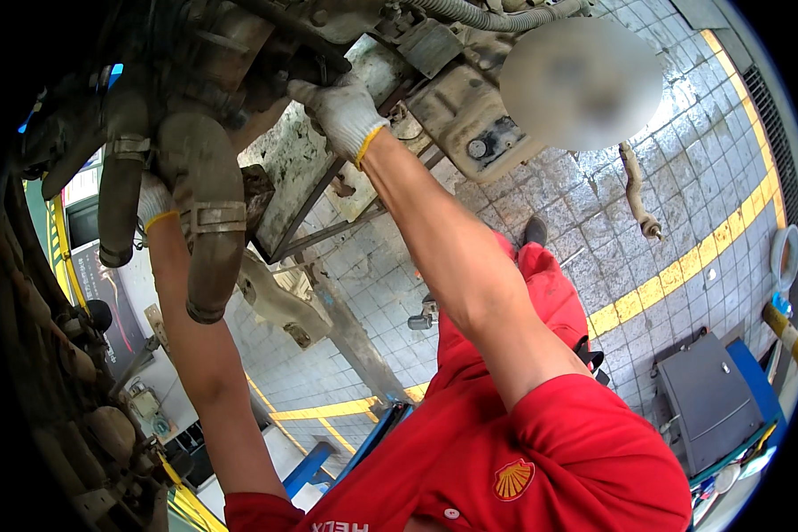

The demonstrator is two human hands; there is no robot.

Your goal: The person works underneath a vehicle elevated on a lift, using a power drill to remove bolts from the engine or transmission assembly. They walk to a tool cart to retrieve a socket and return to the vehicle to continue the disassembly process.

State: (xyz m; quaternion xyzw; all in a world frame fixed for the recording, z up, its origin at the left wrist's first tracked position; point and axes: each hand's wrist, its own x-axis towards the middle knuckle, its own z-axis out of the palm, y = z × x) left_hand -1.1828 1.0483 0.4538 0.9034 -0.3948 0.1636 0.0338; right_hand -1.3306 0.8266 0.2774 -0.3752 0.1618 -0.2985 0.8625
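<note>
Both hands wear white knit work gloves with yellow cuffs and reach up into the underside of a dirty vehicle. My right hand [344, 111] is closed, fingers curled against a dark part of the machinery; the thing in its grip is hidden. My left hand [155, 197] is behind two thick dark hoses with open lower ends, and its fingers are out of sight. The wider hose [199, 186] carries a metal clamp [219, 217] and hangs just right of my left wrist. The narrower hose [121, 191] is on its left, also clamped.
Below the machinery stands a metal frame [306, 208] with grimy pale panels. A dirty beige tank [470, 120] is right of my right hand. On the tiled floor lie a curved pipe [634, 191] and yellow lines [656, 282]. A grey case [708, 399] stands at the right.
</note>
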